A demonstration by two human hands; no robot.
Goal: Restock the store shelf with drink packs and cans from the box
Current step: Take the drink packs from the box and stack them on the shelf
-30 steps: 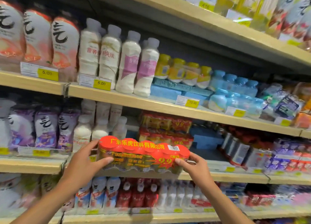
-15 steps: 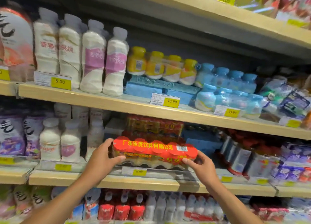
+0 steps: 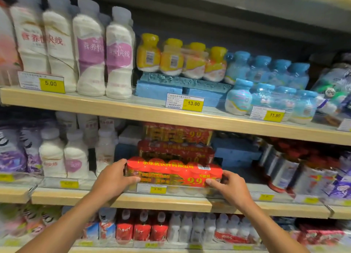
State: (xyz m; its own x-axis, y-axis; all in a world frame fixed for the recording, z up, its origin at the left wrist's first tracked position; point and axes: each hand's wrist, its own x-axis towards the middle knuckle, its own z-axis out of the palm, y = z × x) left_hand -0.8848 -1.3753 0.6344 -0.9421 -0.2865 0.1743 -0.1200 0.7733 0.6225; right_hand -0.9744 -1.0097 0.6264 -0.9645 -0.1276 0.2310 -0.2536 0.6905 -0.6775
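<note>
A red shrink-wrapped drink pack marked 9.9 sits at the front of the middle shelf, behind its clear lip. My left hand grips the pack's left end, thumb on the front. My right hand grips its right end. Two like red packs are stacked just behind it, partly hidden. The box is out of view.
White and purple bottles stand left of the pack; blue foam blocks and cans lie to its right. The upper shelf holds white bottles, yellow and blue packs. More bottles fill the lower shelf.
Both hands have carried the red pack forward and down onto the middle shelf, in front of the stacked red packs. The view has moved closer to the shelf.
</note>
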